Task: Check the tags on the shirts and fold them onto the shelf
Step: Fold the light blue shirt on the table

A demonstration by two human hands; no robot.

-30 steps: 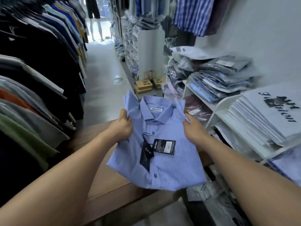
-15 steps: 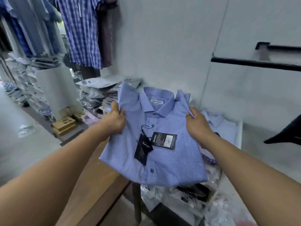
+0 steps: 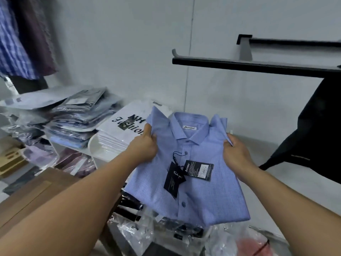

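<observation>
I hold a folded light-blue shirt (image 3: 201, 185) flat in the air in front of me, collar pointing away. My left hand (image 3: 145, 146) grips its left shoulder and my right hand (image 3: 235, 154) grips its right shoulder. Two black tags (image 3: 188, 172) hang on a cord from a button and lie on the shirt's chest. The white shelf (image 3: 96, 143) stands to the left, below the shirt's level, and carries a stack of white bags (image 3: 125, 128).
Bagged folded shirts (image 3: 77, 119) pile up on the shelf's left part. A wooden table (image 3: 35, 193) lies at lower left. Loose plastic bags (image 3: 166, 235) fill the space under the shirt. A black wall rail (image 3: 258, 65) and a dark garment (image 3: 313, 135) are at right.
My view has swung right, from the aisle to the wall and shelf. Both hands keep the same grip on the shirt, which now hangs over the shelf's right end.
</observation>
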